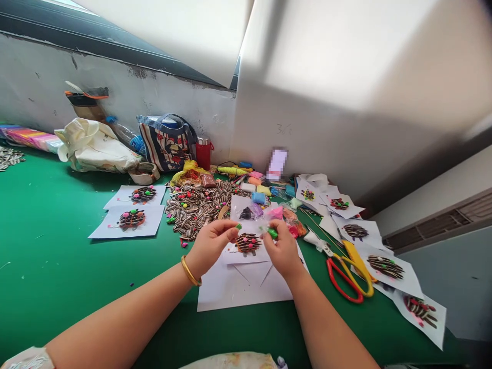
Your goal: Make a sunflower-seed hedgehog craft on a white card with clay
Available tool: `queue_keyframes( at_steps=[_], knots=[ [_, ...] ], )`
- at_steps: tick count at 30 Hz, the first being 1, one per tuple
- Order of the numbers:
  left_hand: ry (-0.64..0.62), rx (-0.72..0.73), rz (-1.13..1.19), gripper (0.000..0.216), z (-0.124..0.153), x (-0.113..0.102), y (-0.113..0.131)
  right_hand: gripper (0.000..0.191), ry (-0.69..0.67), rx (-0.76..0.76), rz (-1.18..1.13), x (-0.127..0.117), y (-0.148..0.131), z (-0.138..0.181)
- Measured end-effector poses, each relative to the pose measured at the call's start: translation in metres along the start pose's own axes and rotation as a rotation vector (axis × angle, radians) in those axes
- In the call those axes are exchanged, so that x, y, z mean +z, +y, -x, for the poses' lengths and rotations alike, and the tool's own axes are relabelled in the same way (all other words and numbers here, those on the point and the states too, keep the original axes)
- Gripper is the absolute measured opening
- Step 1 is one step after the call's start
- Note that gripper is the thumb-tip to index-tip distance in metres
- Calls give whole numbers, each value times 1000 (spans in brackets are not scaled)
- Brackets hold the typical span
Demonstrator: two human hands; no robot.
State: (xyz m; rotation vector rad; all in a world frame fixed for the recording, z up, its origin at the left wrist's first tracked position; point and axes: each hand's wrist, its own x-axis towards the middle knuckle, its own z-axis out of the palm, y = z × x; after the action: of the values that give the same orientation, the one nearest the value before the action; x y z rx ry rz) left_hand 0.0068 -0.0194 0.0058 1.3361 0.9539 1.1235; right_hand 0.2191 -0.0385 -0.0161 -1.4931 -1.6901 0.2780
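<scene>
My left hand (215, 242) pinches a small bit of green modelling clay (239, 226) between thumb and fingertips. In my right hand (282, 250) is a larger lump of green clay (272, 233), partly in clear plastic wrap. Both hands hover over a white card bearing a hedgehog figure (248, 244) made of striped sunflower seeds with pink clay balls. That card rests on larger white paper sheets (226, 292). Just beyond lie a pink clay lump (274, 212) and a black clay lump (246, 213).
A heap of sunflower seeds (200, 205) spreads behind my left hand. Red-and-yellow scissors (346, 277) lie right of my right hand. Finished-looking seed cards (388, 266) line the right edge; two more cards (132, 223) lie left. Bags (167, 141) and a red bottle (203, 154) stand by the wall.
</scene>
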Motion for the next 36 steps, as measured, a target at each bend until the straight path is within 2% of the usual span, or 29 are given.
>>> queue_keyframes(
  at_steps=[3, 5, 8, 12, 15, 19, 23, 25, 28, 31, 33, 36],
  knots=[
    [-28, -186, 258, 36, -1, 2, 1, 29, 114, -62, 108, -7, 25, -13],
    [-38, -287, 389, 34, -1, 3, 3, 33, 135, -113, 187, -12, 44, -23],
    [-67, -399, 542, 28, 0, 4, 3, 39, 104, -60, 344, -17, 63, -33],
    [-94, -453, 672, 23, 1, 4, 2, 43, 16, 96, 606, -15, 66, -36],
    [-89, -458, 705, 23, 1, 5, 4, 44, -37, 109, 662, -12, 63, -34],
    [-63, -466, 721, 30, 1, 7, 6, 43, 51, 71, 663, -13, 61, -33],
    [-64, -470, 665, 24, 1, 7, 3, 40, 226, -65, 590, -15, 47, -29],
    [-80, -451, 615, 25, 2, 8, 0, 36, 256, -175, 499, -13, 31, -24],
    [-107, -371, 462, 34, 4, 8, -4, 30, 177, -374, 304, -4, -1, -9],
    [-129, -253, 295, 37, 6, 10, -4, 25, 72, -501, 145, 6, -30, 7],
    [-138, -221, 247, 36, 8, 11, -4, 22, 59, -506, 67, 11, -41, 14],
    [-149, -206, 170, 34, 9, 12, -3, 12, 69, -482, -2, 14, -44, 16]
  ],
)
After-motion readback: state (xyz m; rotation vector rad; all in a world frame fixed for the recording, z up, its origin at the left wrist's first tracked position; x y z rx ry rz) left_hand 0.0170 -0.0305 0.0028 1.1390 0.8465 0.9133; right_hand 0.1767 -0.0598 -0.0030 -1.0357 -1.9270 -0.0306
